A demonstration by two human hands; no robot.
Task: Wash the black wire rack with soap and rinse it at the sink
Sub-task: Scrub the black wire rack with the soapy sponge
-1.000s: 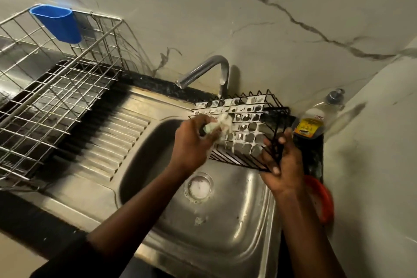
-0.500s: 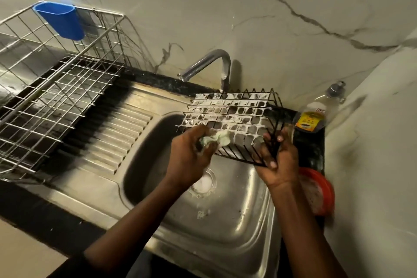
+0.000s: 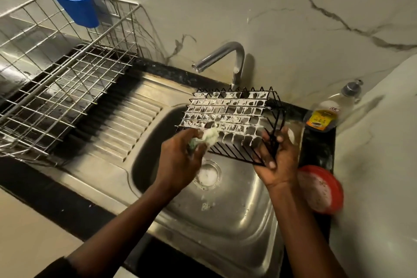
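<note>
The black wire rack [image 3: 228, 115] hangs tilted over the steel sink [image 3: 237, 216], its grid face filmed with white suds. My right hand [image 3: 276, 158] grips the rack's right end, fingers through the wires. In my left hand [image 3: 180, 160] is a soapy green sponge [image 3: 208, 137], pressed against the lower left edge of the grid. The tap [image 3: 222, 58] stands behind the rack with no water running from it.
A steel dish drainer [image 3: 56, 88] with a blue plastic cup [image 3: 76, 8] sits on the left draining board. A dish soap bottle [image 3: 329, 110] stands at the right rear corner. A red-rimmed dish [image 3: 322, 189] rests right of the sink. Marble walls close the back and right.
My left hand has slid the sponge down the grid from its upper middle to the lower left edge. The rack has tilted a little flatter, with suds over more of it.
</note>
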